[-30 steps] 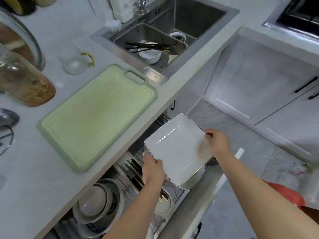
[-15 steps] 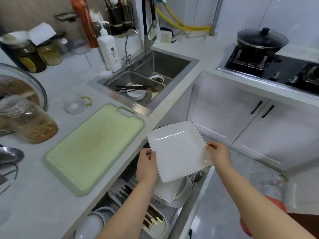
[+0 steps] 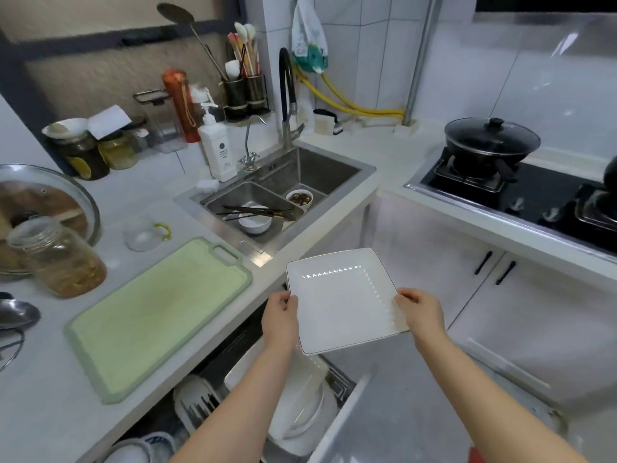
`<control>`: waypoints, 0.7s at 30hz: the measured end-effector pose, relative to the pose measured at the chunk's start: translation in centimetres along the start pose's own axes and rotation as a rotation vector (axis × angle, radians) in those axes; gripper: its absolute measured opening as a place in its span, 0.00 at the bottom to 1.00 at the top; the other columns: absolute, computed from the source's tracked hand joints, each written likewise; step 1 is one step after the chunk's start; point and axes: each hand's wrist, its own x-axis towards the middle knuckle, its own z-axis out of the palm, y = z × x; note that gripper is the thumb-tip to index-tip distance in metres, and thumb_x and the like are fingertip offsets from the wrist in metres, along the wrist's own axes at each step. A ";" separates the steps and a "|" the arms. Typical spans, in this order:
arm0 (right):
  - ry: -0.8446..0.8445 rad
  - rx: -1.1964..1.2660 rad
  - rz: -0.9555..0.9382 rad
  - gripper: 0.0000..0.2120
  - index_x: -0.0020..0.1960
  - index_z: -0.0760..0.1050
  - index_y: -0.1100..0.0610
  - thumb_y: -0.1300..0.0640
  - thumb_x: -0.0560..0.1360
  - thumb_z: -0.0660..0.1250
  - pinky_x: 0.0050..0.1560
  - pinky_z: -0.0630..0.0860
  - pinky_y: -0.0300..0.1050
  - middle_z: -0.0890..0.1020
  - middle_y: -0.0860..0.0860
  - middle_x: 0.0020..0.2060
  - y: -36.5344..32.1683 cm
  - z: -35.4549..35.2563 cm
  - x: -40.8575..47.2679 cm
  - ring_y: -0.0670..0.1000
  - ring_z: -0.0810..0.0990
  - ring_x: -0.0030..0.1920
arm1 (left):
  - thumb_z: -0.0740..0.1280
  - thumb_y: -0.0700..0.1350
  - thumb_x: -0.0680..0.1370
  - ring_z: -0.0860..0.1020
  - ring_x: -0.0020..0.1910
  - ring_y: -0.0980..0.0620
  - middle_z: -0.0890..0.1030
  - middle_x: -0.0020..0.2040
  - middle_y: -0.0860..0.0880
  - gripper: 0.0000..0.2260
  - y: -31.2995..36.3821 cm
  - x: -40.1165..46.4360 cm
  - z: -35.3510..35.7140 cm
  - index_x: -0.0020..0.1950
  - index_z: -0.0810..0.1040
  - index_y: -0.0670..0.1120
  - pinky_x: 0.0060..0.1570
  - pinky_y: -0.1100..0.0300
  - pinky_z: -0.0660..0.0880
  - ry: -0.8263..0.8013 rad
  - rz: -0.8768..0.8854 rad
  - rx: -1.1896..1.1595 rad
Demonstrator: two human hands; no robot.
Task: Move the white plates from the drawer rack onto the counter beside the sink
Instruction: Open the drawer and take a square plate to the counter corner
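A square white plate (image 3: 340,302) with a thin dark rim hangs in the air just off the counter's front edge, above the open drawer rack (image 3: 337,385). My left hand (image 3: 278,320) grips its left edge and my right hand (image 3: 420,314) grips its right edge. Below it, more white plates (image 3: 302,406) stand stacked in the rack. The counter (image 3: 260,295) beside the sink (image 3: 283,192) lies left of the plate.
A green cutting board (image 3: 157,315) covers much of the counter left of the sink. A glass jar (image 3: 60,259), a clear cup (image 3: 143,233), a glass lid (image 3: 50,202) and a soap bottle (image 3: 217,148) stand around it. A bowl and chopsticks lie in the sink. The stove (image 3: 521,192) carries a black pan.
Both hands have lifted the square plate up out of the drawer rack to about counter height. The head camera has tilted up, bringing the wall, tap and stove into view.
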 end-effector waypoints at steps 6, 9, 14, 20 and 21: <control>-0.047 0.015 0.003 0.08 0.39 0.79 0.57 0.64 0.72 0.63 0.39 0.68 0.41 0.77 0.48 0.33 -0.9 -4.9 3.3 0.50 0.73 0.36 | 0.61 0.41 0.77 0.78 0.48 0.42 0.81 0.52 0.41 0.10 2.4 -1.3 5.4 0.57 0.76 0.41 0.45 0.54 0.73 0.003 -0.042 -0.024; -0.045 -0.005 0.008 0.07 0.40 0.77 0.66 0.65 0.69 0.61 0.41 0.64 0.42 0.72 0.52 0.33 -1.3 -6.9 4.7 0.50 0.67 0.36 | 0.61 0.39 0.77 0.75 0.43 0.47 0.80 0.54 0.37 0.13 3.2 -1.9 7.7 0.59 0.76 0.38 0.36 0.61 0.69 -0.011 -0.060 -0.065; -0.027 0.025 0.010 0.10 0.35 0.79 0.54 0.64 0.71 0.62 0.32 0.68 0.40 0.76 0.44 0.27 -2.1 -9.3 6.8 0.47 0.71 0.31 | 0.59 0.36 0.78 0.75 0.43 0.47 0.79 0.48 0.43 0.13 4.6 -2.2 11.0 0.60 0.75 0.42 0.43 0.57 0.71 -0.048 -0.137 -0.199; 0.006 0.081 0.046 0.11 0.36 0.80 0.51 0.64 0.70 0.63 0.39 0.72 0.42 0.81 0.46 0.32 -2.4 -10.1 9.4 0.50 0.76 0.35 | 0.58 0.36 0.77 0.74 0.33 0.51 0.79 0.40 0.47 0.12 6.3 0.2 13.8 0.45 0.78 0.48 0.33 0.61 0.70 -0.115 -0.130 -0.207; 0.014 0.093 0.053 0.11 0.36 0.80 0.51 0.64 0.70 0.63 0.40 0.72 0.43 0.81 0.48 0.33 -2.5 -10.1 9.8 0.51 0.75 0.36 | 0.58 0.36 0.77 0.75 0.33 0.51 0.80 0.39 0.47 0.11 6.5 0.8 14.2 0.48 0.79 0.47 0.33 0.62 0.71 -0.133 -0.131 -0.210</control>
